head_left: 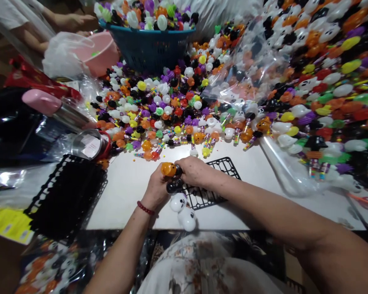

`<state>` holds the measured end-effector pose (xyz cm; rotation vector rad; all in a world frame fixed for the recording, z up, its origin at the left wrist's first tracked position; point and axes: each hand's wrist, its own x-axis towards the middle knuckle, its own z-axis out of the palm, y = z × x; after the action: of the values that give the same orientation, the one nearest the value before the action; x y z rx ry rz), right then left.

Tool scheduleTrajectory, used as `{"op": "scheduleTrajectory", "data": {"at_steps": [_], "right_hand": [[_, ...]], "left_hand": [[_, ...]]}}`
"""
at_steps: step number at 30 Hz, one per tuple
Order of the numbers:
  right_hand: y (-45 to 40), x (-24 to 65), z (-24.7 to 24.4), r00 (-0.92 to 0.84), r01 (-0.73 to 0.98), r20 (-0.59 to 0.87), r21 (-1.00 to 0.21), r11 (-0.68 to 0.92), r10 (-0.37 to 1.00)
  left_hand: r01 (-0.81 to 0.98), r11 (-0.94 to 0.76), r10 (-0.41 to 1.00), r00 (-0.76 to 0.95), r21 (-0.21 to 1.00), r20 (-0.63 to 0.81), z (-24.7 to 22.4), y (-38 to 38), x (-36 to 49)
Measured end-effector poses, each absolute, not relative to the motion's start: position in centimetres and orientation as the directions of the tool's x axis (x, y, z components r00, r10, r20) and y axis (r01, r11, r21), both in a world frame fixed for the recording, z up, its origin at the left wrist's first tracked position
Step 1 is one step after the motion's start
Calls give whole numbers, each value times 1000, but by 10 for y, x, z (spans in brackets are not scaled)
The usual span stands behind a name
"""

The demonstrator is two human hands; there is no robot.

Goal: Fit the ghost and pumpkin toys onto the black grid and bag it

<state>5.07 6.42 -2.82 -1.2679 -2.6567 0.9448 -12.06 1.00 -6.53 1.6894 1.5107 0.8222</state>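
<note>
My left hand (157,184), with a red bead bracelet at the wrist, is closed around a bunch of Halloween-topped pieces. An orange pumpkin topper (168,169) and a round black topper (173,187) stick out of it. Below these, a white ghost topper (178,201) and a second white ghost (187,219) hang over the table's near edge. Fingers of my right hand (195,170) are closed on another black topper (178,170) beside the pumpkin. Under my right hand and forearm lies a black plastic grid (213,198), partly covered. The lower parts of the held pieces are hidden.
A heap of colourful toppers and candy tubes (159,106) covers the back and right of the white table (116,204). Behind stands a full blue basket (144,45). Stacked black grids (64,196), a metal cup (87,143) and another person's arm (64,18) are left.
</note>
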Motion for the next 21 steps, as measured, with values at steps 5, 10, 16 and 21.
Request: {"op": "scheduleTrajectory", "data": {"at_steps": [5,10,16,21], "right_hand": [[67,47,-27,-715,650,-171,-521,554,678],[67,50,-40,-684,636,-144,-598,488,715],[54,59,-59,-650,546,-15,-705,453,760],[52,53,-61,-621,555,-15,-714,426,784]], "left_hand": [[492,-27,996,90,870,-20,-64,11,-120],[565,-102,981,196,819,-13,-63,11,-120],[558,-181,978,191,810,87,-63,8,-120],[554,-187,979,176,811,105,-62,8,-119]]}}
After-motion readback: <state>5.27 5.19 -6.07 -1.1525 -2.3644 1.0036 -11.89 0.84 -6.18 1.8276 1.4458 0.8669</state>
